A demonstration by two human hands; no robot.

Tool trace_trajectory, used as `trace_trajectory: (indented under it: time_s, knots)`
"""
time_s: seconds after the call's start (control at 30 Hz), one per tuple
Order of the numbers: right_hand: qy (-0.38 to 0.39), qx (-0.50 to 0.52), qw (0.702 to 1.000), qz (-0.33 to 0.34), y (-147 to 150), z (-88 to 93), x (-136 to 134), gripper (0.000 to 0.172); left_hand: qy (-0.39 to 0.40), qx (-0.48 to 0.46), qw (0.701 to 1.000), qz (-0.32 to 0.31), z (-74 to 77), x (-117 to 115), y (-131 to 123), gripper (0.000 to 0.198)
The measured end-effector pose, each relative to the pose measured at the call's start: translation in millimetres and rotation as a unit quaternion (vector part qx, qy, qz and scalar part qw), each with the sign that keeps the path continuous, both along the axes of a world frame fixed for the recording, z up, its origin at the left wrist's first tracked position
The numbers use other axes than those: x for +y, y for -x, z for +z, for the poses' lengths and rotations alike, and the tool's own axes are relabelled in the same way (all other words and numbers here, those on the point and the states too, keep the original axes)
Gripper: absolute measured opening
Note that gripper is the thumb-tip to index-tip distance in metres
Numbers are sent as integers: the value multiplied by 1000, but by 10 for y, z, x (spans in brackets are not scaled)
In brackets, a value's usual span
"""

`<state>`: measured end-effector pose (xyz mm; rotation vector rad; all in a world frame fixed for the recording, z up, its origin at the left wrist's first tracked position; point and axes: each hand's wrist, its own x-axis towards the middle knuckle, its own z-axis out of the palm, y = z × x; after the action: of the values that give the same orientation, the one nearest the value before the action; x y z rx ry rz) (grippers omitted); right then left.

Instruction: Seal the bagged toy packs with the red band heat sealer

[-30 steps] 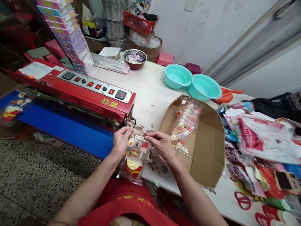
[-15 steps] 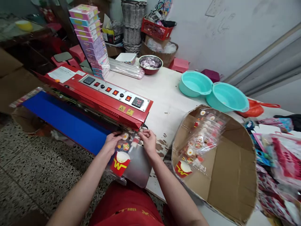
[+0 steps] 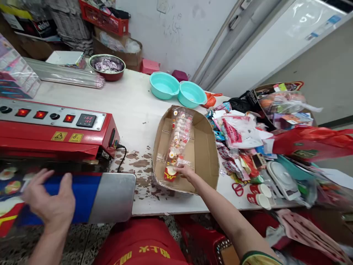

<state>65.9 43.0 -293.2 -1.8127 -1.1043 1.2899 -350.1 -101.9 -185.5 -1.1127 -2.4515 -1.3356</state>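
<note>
My left hand (image 3: 51, 200) is open over the blue belt (image 3: 82, 193) of a red band sealer (image 3: 55, 143), thumb and fingers spread. Beside its fingertips, a clear plastic packet (image 3: 9, 206) with toy food pieces and a red fries carton lies at the left picture edge. My right hand (image 3: 188, 173) reaches into a cardboard box (image 3: 205, 154), its fingers closed at the edge of the front clear packet (image 3: 171, 173), which shows a red and yellow fries carton. More such packets (image 3: 180, 132) overlap in a row behind it.
Two turquoise basins (image 3: 164, 86) stand behind the box. Bags and loose goods (image 3: 237, 132) crowd the right side, with red scissors (image 3: 237, 189) and paper cups (image 3: 259, 200) near the table edge. A black cable (image 3: 122, 158) leaves the sealer's end.
Both hands were together on a packet at the sealer's near end. That packet has moved left along the belt; my right hand has gone to the box. The view has swung right.
</note>
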Motion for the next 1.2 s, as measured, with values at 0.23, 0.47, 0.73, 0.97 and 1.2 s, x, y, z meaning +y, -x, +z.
trace_trajectory:
  time_s: [0.23,0.47,0.73,0.97,1.2]
  knots:
    - [2,157,984,81,-148,555,116,47,27,-34,981,-191,-20,193,-1120,22]
    - [-100,197,950,220,303,1543,-69,45,66,-460,774,-430,272,636,-1800,74]
    - [-169,164,929,285,860,1588,-123,52,137,-605,678,-394,262,137,-1226,60]
    - [-73,204,918,333,1494,1384,-209,29,85,-646,688,-320,187,-155,-808,61]
    - [-53,220,915,333,2000,1257,-407,26,-28,-669,721,-177,298,259,-543,37]
